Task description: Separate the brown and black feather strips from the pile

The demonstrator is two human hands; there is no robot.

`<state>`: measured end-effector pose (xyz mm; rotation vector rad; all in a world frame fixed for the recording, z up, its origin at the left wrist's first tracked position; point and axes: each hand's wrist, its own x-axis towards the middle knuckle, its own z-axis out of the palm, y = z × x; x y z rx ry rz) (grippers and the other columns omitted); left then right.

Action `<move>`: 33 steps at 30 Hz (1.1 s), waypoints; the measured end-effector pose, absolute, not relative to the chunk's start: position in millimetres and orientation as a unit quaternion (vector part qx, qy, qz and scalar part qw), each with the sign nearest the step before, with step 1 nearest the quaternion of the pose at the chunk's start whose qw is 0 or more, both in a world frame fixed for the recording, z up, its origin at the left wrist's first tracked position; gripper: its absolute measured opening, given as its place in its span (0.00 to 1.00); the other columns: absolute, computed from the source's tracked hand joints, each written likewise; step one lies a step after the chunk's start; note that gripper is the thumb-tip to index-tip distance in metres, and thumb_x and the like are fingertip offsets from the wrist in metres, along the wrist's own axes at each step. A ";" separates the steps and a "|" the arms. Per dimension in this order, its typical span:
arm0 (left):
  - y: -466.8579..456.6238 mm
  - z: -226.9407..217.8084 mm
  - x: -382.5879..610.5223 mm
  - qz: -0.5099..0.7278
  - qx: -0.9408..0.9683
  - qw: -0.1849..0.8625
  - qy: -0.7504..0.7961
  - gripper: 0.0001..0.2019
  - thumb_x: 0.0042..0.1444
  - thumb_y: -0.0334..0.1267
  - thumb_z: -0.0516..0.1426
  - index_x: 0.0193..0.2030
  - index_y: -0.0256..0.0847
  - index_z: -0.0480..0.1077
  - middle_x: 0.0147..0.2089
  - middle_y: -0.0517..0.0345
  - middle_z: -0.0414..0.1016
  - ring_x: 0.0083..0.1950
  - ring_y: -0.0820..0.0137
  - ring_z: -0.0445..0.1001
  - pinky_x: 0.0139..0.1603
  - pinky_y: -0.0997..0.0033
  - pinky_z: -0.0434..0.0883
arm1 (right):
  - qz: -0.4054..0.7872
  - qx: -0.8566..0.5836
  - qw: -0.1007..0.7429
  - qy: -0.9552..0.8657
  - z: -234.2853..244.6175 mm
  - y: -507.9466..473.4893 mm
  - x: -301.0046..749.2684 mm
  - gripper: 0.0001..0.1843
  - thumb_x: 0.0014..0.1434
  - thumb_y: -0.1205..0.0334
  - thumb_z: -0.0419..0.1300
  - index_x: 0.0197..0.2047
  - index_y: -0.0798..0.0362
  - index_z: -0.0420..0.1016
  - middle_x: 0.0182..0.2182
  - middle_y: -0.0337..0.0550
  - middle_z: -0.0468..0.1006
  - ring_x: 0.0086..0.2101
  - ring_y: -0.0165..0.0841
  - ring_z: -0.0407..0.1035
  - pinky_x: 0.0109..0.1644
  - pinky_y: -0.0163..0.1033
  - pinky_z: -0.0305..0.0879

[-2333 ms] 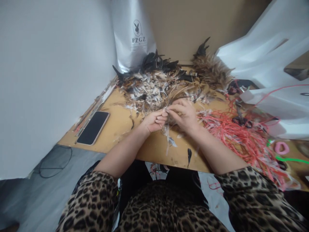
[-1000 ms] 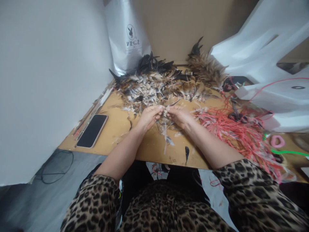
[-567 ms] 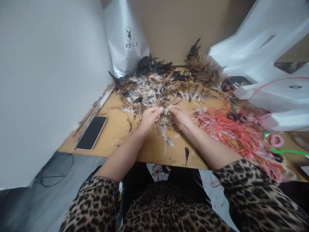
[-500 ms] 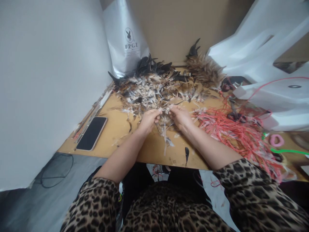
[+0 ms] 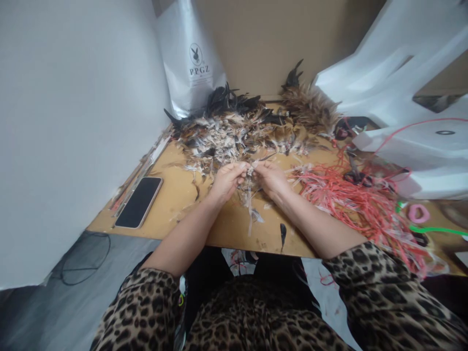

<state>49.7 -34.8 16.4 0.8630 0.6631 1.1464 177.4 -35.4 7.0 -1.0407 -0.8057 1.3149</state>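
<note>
My left hand and my right hand meet over the middle of a wooden table, fingertips pinched together on a small bunch of feathers whose pale ends hang down toward the table. Both hands are closed in a pinch. Just beyond them lies a wide heap of brown, white and black feathers. A tangle of red cord spreads out right of my right hand.
A black phone lies at the table's left edge. A silver bag leans at the back, white bags on the right. A pink ring and green cord sit far right. A white wall stands left.
Both hands have stayed together on the feather bunch, shifting slightly up the table toward the heap. The view has tilted a little.
</note>
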 end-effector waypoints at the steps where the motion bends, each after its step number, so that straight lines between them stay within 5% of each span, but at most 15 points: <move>1: -35.8 17.1 49.9 0.513 0.400 0.697 0.302 0.08 0.43 0.36 0.62 0.29 0.33 0.71 0.23 0.61 0.66 0.23 0.84 0.61 0.20 0.84 0.56 | 0.569 -0.448 0.594 -0.351 7.3 -36.0 177.3 0.12 0.35 0.57 0.66 0.21 0.54 0.69 0.16 0.33 0.68 0.18 0.22 0.57 0.25 0.31 0.53; 16: -30.2 12.5 45.6 0.500 0.493 0.608 0.371 0.13 0.44 0.44 0.60 0.29 0.33 0.73 0.20 0.59 0.69 0.19 0.82 0.61 0.20 0.81 0.56 | 0.591 -0.472 0.515 -0.404 11.3 -35.8 185.6 0.14 0.36 0.56 0.66 0.24 0.55 0.70 0.18 0.36 0.71 0.19 0.23 0.61 0.23 0.30 0.53; 24: -23.0 1.4 46.6 0.497 0.492 0.589 0.405 0.12 0.39 0.39 0.63 0.30 0.33 0.73 0.21 0.59 0.70 0.19 0.81 0.63 0.21 0.80 0.58 | 0.370 -0.524 0.490 -0.590 23.0 -38.5 199.9 0.10 0.43 0.57 0.61 0.24 0.56 0.70 0.20 0.37 0.70 0.22 0.25 0.60 0.28 0.33 0.56; 33: -26.5 4.2 49.1 0.514 0.499 0.568 0.405 0.11 0.37 0.36 0.63 0.29 0.33 0.73 0.20 0.60 0.70 0.20 0.80 0.65 0.23 0.78 0.62 | 0.272 -0.475 0.493 -0.676 17.2 -40.1 195.0 0.08 0.49 0.59 0.58 0.26 0.55 0.71 0.24 0.39 0.71 0.26 0.28 0.62 0.31 0.34 0.58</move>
